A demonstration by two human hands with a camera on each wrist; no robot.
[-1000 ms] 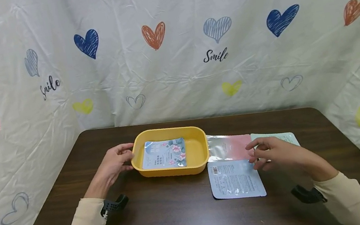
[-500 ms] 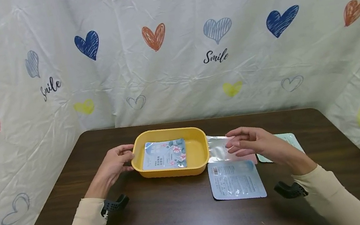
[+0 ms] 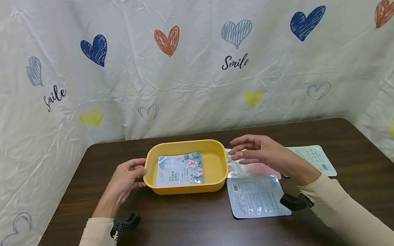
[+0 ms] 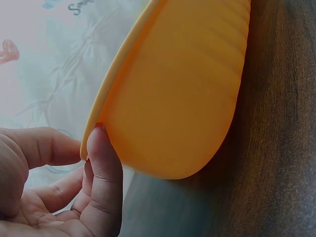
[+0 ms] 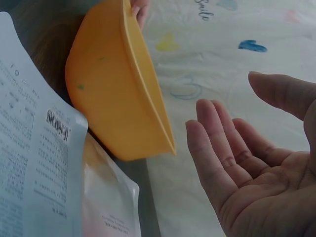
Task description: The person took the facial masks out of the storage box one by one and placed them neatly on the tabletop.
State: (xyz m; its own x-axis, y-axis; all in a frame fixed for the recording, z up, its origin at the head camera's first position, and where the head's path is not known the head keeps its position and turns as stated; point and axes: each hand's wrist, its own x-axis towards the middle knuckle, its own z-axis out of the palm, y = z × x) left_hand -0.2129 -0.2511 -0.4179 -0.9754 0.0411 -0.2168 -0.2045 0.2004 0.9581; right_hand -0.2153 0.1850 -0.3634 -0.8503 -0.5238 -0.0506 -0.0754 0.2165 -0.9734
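A yellow plastic tub (image 3: 213, 165) stands at the table's back, with a blue floral sheet mask packet (image 3: 178, 170) lying flat inside. At the tub's left end, my left hand (image 3: 123, 182) pinches the rim between thumb and finger, as the left wrist view shows closely. My right hand (image 3: 261, 152), fingers loosely spread and holding nothing, hovers over a silver-and-pink packet (image 3: 254, 170) beside the tub's right end and partly hides it. In front lies a pale blue packet (image 3: 255, 196) with printed text and a barcode, overlapping the pink one's edge in the right wrist view.
A mint green packet (image 3: 315, 157) lies to the right, partly behind my right forearm. The dark wooden table (image 3: 186, 239) runs back to a white curtain (image 3: 189, 80) printed with hearts. Black straps sit on both wrists.
My right hand has moved left from over the green packet, across the pink one, toward the tub's right end. The left hand stays at the rim, and the packets lie where they were.
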